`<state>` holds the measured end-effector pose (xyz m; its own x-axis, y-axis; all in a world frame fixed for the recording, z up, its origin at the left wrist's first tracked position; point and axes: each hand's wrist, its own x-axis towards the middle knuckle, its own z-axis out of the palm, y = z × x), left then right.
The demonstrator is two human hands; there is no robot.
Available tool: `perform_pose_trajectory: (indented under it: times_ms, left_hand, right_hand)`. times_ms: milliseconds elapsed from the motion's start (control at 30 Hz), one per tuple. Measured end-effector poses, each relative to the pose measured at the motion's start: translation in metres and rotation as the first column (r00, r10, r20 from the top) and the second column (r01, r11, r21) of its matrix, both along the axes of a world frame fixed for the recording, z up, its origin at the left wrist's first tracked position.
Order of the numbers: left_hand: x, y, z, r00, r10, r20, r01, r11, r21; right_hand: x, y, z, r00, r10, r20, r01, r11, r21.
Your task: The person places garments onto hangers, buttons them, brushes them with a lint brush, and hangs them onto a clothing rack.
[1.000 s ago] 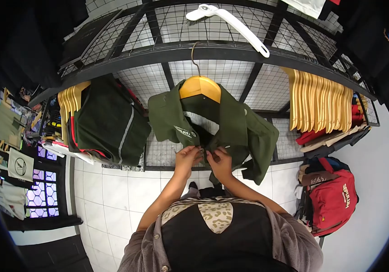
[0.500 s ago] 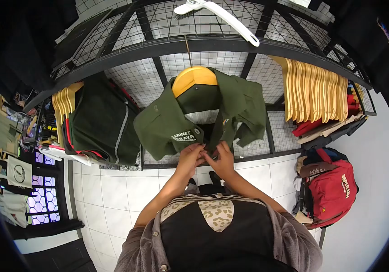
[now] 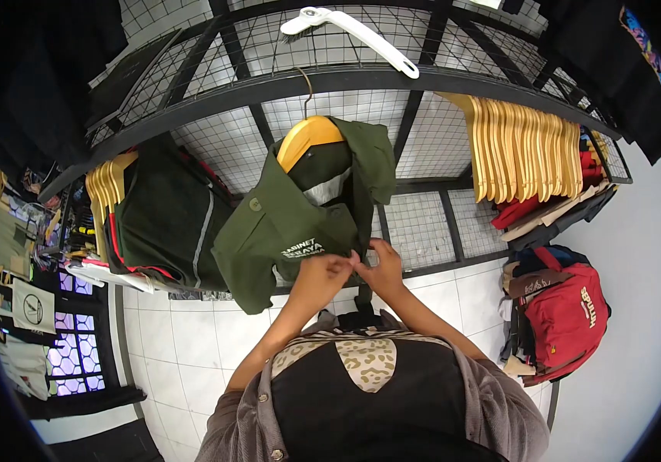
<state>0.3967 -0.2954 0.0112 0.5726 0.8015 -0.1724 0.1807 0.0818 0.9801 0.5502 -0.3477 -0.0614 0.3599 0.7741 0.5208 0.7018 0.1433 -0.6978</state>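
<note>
A dark green collared shirt [image 3: 257, 231] with white chest lettering hangs from a wooden hanger [image 3: 311, 138], turned at an angle. The hanger's hook reaches up to the black rack bar. My left hand [image 3: 321, 279] is closed at the shirt's front edge, just under the lettering, fingers curled. Beside it my right hand [image 3: 380, 271] pinches at the same front opening, its thumb meeting the left fingertips. The bit of cloth between the fingers is mostly hidden by the hands.
A white-handled brush [image 3: 369, 38] lies on the wire-mesh shelf [image 3: 269, 54] above. Bare wooden hangers [image 3: 527, 150] hang at right, dark garments [image 3: 169, 208] at left. A red jacket [image 3: 573, 316] tops a clothes pile on the right. White tiles [image 3: 192, 339] cover the floor.
The shirt and hanger have swung round and shifted left, with the near front panel now lower. My hands have spread slightly apart and stay at the front opening.
</note>
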Motion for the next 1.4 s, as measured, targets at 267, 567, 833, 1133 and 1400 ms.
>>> perform_pose_trajectory:
  times_ms: [267,567,833,1133,1400]
  left_hand:
    - [0.038,0.023,0.058,0.887,-0.103,-0.45,0.46,0.096,0.883]
    - [0.037,0.051,0.047,0.68,0.035,-0.733,0.731,0.042,0.681]
    - [0.042,0.047,0.043,0.762,0.046,-0.646,0.639,0.112,0.761]
    - [0.044,0.05,0.037,0.787,0.034,-0.616,0.608,0.123,0.784]
    - [0.04,0.05,0.028,0.828,0.049,-0.559,0.549,0.135,0.825]
  right_hand:
    - [0.001,-0.005,0.003,0.998,0.066,0.003,-0.066,0.998,-0.022]
    - [-0.002,-0.005,0.014,0.995,0.002,-0.096,0.008,0.995,0.102]
    - [0.005,-0.01,0.02,0.991,0.021,-0.136,-0.002,0.99,0.139]
    - [0.011,-0.008,0.015,0.993,0.061,-0.099,-0.041,0.981,0.192]
    - [0.008,0.0,0.021,0.99,0.073,-0.121,-0.047,0.977,0.206]
